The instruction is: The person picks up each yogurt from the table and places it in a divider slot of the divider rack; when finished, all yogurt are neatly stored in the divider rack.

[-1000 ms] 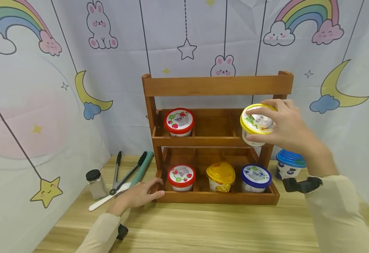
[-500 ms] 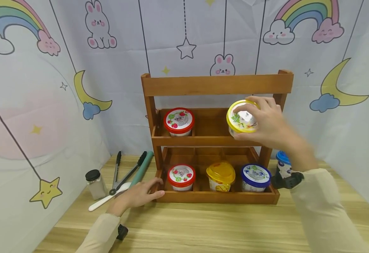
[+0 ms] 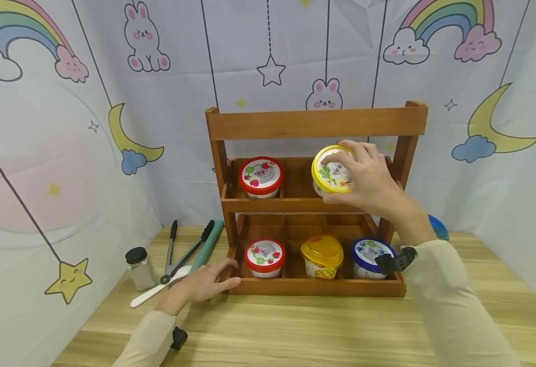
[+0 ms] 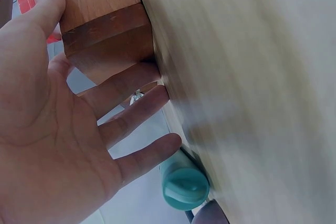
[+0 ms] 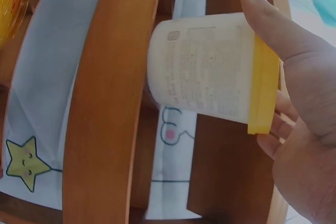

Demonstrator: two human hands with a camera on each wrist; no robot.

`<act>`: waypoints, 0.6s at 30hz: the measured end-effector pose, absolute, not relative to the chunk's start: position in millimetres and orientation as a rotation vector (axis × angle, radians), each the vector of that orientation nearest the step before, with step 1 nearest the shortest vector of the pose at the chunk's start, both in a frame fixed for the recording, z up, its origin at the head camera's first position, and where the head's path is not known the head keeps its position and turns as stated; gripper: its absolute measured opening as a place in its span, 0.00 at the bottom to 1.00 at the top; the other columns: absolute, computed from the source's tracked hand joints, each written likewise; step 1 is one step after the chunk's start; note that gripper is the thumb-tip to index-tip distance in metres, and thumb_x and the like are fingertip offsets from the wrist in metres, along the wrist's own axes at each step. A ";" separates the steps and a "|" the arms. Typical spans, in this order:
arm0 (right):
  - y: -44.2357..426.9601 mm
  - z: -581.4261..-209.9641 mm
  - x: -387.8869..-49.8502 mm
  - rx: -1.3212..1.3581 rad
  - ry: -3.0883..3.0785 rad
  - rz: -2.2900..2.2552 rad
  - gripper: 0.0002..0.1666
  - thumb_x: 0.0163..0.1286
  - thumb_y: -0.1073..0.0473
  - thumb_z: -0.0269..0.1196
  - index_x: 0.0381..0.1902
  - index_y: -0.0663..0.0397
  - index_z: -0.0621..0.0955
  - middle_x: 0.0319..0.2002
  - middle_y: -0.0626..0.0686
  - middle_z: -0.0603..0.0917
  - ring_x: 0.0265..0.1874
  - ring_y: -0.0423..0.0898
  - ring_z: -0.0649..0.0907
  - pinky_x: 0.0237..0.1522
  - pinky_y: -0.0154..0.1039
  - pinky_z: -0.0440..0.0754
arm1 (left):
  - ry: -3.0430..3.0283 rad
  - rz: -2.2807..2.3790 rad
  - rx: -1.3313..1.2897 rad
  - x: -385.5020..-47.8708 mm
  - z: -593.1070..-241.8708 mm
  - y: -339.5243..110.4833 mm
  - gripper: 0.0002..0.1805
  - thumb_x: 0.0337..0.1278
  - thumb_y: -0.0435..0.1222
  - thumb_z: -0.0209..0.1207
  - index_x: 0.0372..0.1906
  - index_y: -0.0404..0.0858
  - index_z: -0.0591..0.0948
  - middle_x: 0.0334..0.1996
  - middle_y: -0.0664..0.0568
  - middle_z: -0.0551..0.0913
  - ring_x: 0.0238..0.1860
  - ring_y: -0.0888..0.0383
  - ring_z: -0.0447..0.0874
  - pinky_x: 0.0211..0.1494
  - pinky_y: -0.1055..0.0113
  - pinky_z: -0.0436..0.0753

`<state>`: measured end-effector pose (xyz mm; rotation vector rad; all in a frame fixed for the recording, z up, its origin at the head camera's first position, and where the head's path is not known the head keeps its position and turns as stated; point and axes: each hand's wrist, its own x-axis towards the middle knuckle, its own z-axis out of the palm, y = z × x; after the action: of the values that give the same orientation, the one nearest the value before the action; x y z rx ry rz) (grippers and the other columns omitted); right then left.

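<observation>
A white cup with a yellow lid (image 3: 326, 176) is held by its rim in my right hand (image 3: 372, 178), in front of the rack's upper tier. The right wrist view has the cup's white side (image 5: 202, 69) near a wooden board, the thumb and fingers of the right hand (image 5: 315, 114) at the lid edge. My left hand (image 3: 199, 284) touches the front left corner of the wooden rack (image 3: 318, 118). In the left wrist view, the left hand (image 4: 63, 124) has its thumb and fairly straight fingers on either side of that corner (image 4: 110, 40).
A red-lidded cup (image 3: 260, 176) stands on the upper tier. Below are another red-lidded cup (image 3: 264, 257), a yellow-lidded cup (image 3: 322, 255) and a blue-lidded cup (image 3: 371, 255). Tongs (image 3: 187, 257), a white-handled utensil (image 3: 150, 294), a green cylinder (image 3: 209, 244) and a jar (image 3: 141, 267) lie left.
My right hand has moved left with the yellow-lidded cup, from the upper tier's right end towards its middle. The left hand has stayed at the rack's corner.
</observation>
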<state>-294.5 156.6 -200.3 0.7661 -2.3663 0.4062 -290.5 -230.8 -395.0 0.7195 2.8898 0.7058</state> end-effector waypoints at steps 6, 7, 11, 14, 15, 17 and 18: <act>147.5 -205.2 -301.6 0.752 -2.367 0.401 0.39 0.50 0.45 0.80 0.58 0.39 0.76 0.73 0.59 0.62 0.70 0.62 0.57 0.63 0.69 0.58 | 2.887 0.709 0.722 -290.2 -395.6 -230.2 0.29 0.70 0.59 0.53 0.65 0.46 0.73 0.60 0.45 0.80 0.55 0.41 0.81 0.57 0.41 0.76; 146.2 -206.2 -302.3 0.752 -2.370 0.404 0.39 0.50 0.45 0.80 0.59 0.39 0.76 0.73 0.59 0.61 0.70 0.62 0.57 0.64 0.69 0.57 | 2.887 0.708 0.724 -290.2 -395.8 -230.2 0.29 0.70 0.59 0.53 0.65 0.46 0.73 0.60 0.45 0.80 0.55 0.41 0.81 0.57 0.41 0.76; 143.4 -210.8 -305.4 0.750 -2.387 0.410 0.38 0.51 0.44 0.80 0.59 0.38 0.77 0.73 0.59 0.62 0.70 0.62 0.57 0.64 0.68 0.57 | 2.883 0.706 0.732 -290.2 -397.0 -230.0 0.29 0.70 0.58 0.53 0.66 0.46 0.72 0.60 0.44 0.79 0.55 0.41 0.81 0.57 0.41 0.76; 142.4 -213.0 -307.8 0.754 -2.397 0.410 0.38 0.52 0.42 0.79 0.59 0.38 0.77 0.72 0.60 0.63 0.69 0.62 0.58 0.64 0.66 0.57 | 2.882 0.708 0.733 -290.1 -397.4 -230.2 0.29 0.70 0.59 0.53 0.65 0.46 0.72 0.60 0.44 0.80 0.53 0.42 0.82 0.56 0.41 0.76; 142.0 -213.1 -308.6 0.756 -2.398 0.410 0.38 0.52 0.42 0.79 0.60 0.38 0.77 0.72 0.60 0.63 0.68 0.62 0.58 0.63 0.66 0.58 | 2.883 0.708 0.730 -290.0 -397.1 -230.3 0.29 0.70 0.59 0.53 0.65 0.46 0.72 0.60 0.44 0.80 0.53 0.42 0.82 0.56 0.41 0.77; 141.3 -213.1 -310.5 0.755 -2.402 0.410 0.38 0.52 0.42 0.79 0.60 0.39 0.77 0.71 0.60 0.64 0.68 0.62 0.59 0.63 0.65 0.58 | 2.889 0.704 0.726 -290.2 -396.5 -230.8 0.29 0.69 0.59 0.53 0.65 0.47 0.72 0.59 0.43 0.80 0.51 0.43 0.83 0.55 0.42 0.77; 140.9 -212.9 -311.2 0.756 -2.402 0.411 0.38 0.52 0.42 0.79 0.60 0.39 0.77 0.71 0.60 0.64 0.67 0.62 0.59 0.62 0.65 0.58 | 2.891 0.704 0.723 -290.2 -396.1 -231.1 0.29 0.69 0.60 0.53 0.65 0.47 0.72 0.59 0.43 0.80 0.51 0.43 0.83 0.55 0.42 0.77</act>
<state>-311.2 140.9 -212.9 0.7563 -2.4021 0.4109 -290.2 -231.1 -396.1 0.7234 2.8908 0.7039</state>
